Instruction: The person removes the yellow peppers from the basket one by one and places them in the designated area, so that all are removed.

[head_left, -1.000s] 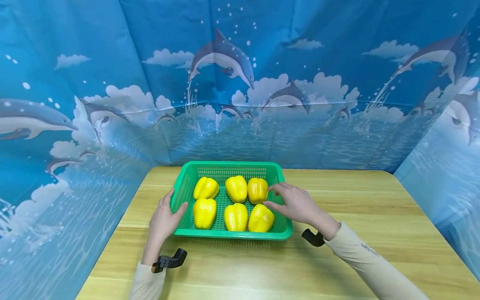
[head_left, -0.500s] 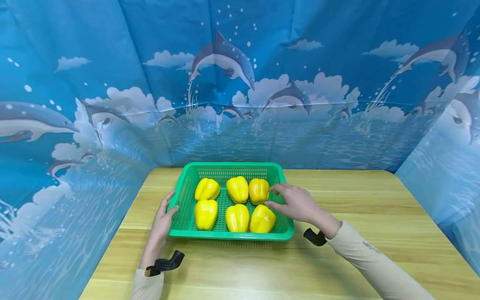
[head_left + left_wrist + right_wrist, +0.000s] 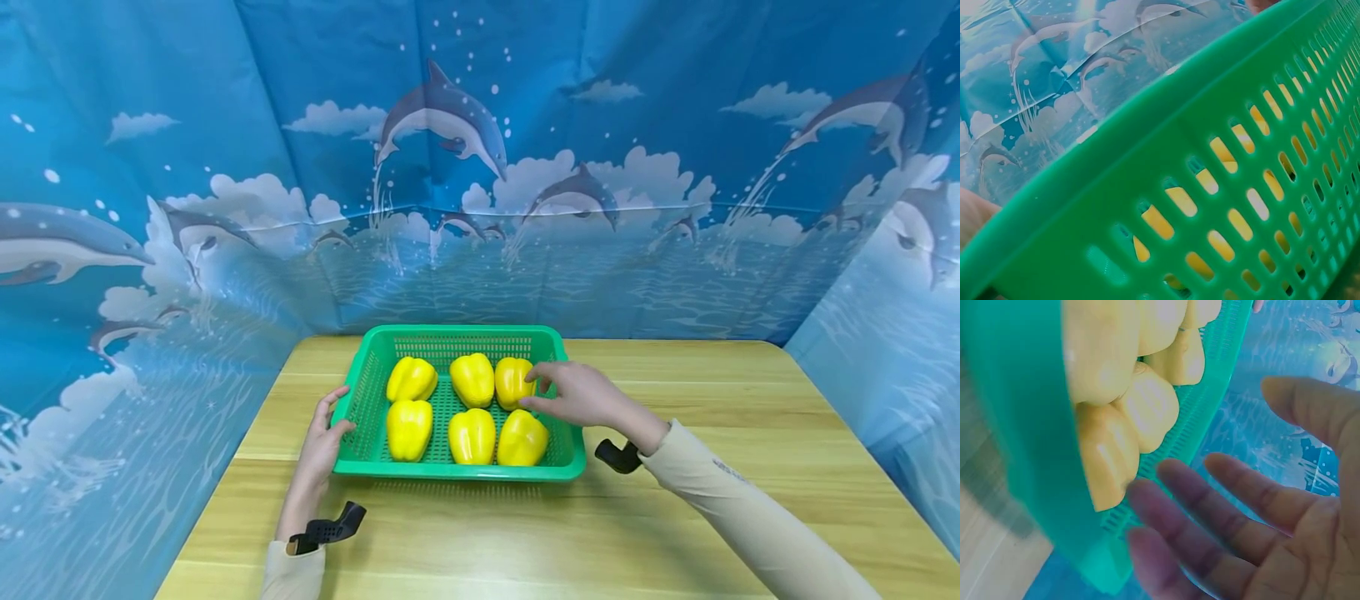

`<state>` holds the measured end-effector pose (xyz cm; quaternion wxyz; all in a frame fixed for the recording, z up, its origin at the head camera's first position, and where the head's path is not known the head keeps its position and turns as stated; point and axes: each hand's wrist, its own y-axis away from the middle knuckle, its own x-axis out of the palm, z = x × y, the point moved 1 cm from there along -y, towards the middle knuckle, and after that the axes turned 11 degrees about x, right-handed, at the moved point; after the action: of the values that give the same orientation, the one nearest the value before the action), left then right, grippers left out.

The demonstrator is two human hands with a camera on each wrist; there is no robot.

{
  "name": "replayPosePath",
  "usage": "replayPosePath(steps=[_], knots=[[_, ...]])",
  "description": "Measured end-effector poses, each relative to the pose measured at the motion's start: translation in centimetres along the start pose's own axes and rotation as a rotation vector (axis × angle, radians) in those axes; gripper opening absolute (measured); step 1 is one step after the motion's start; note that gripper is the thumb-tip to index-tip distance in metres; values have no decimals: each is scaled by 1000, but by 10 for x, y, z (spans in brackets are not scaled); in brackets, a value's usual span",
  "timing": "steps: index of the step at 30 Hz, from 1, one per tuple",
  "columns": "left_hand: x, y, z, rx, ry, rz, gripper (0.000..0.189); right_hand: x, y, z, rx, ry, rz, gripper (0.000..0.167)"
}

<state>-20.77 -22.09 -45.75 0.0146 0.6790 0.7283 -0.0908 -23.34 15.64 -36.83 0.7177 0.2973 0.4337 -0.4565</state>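
Observation:
A green plastic basket (image 3: 459, 472) holds several yellow bell peppers (image 3: 472, 437) lying in two rows. At the basket's left side, my left hand (image 3: 318, 446) grips the rim, thumb toward the inside and fingers along the outside. The left wrist view shows mostly the slotted basket wall (image 3: 1166, 162), with part of the hand at the lower left. Over the right rim reaches my right hand (image 3: 573, 393), its fingers loosely bent beside the back right pepper (image 3: 513, 383). In the right wrist view those fingers (image 3: 1185, 528) are spread and hold nothing; one fingertip is close to a pepper (image 3: 1107, 456).
The basket stands on a wooden table (image 3: 690, 392) near its back edge. Blue dolphin-print sheeting (image 3: 637, 275) hangs behind and along both sides. Each wrist carries a black camera mount (image 3: 330, 527).
My left hand has shifted left, and its thumb has drawn back from inside the basket to the rim. The right hand has moved slightly left; the peppers keep their arrangement.

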Motion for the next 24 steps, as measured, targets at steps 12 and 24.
replayPosePath(steps=[12,24], knots=[[1,1,-2,0,-1,-1,55,9,-22,11,198,-15,332,63],[1,-1,1,-14,6,-1,56,27,-34,22,307,105,394,40]])
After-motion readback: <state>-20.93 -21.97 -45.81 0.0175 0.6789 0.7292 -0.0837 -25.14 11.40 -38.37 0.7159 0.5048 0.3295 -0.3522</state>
